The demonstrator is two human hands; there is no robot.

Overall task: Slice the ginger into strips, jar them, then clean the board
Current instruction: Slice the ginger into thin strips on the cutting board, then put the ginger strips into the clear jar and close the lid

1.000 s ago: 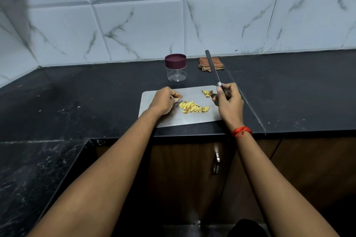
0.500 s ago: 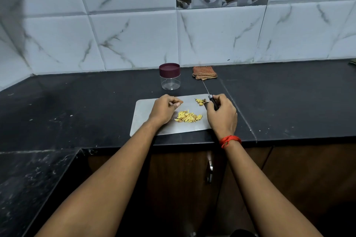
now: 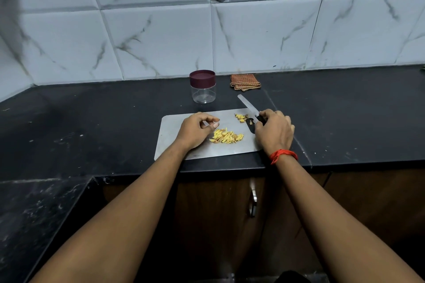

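Lowered from the upright tilt it had a second ago, the knife (image 3: 248,104) now lies close over the far right corner of the board (image 3: 174,142), its blade pointing away toward the folded cloth (image 3: 245,81) at the wall. The right hand (image 3: 274,133), a red thread (image 3: 283,156) at its wrist, grips the dark handle. The left hand (image 3: 195,131) rests on the board with its fingers curled and the thumb near the fingertips. Whether it pinches a sliver cannot be told.

A heap of yellow ginger strips (image 3: 226,137) lies mid-board, just beside the left hand. A smaller cluster of ginger pieces (image 3: 240,117) sits nearer the far edge, close to the blade's heel. The clear jar (image 3: 202,93) stands on the dark surface (image 3: 92,126) just beyond the board, its maroon lid (image 3: 202,77) on and no ginger visible inside it.

Slicing appears to be nearly or wholly done, with jarring not yet begun. The small cluster may want a few more cuts. If not, the next move calls for parting with the knife, taking the lid off the jar and gathering the strips into it. The strips are thin and loose, so a careless sweep could scatter them off the board.
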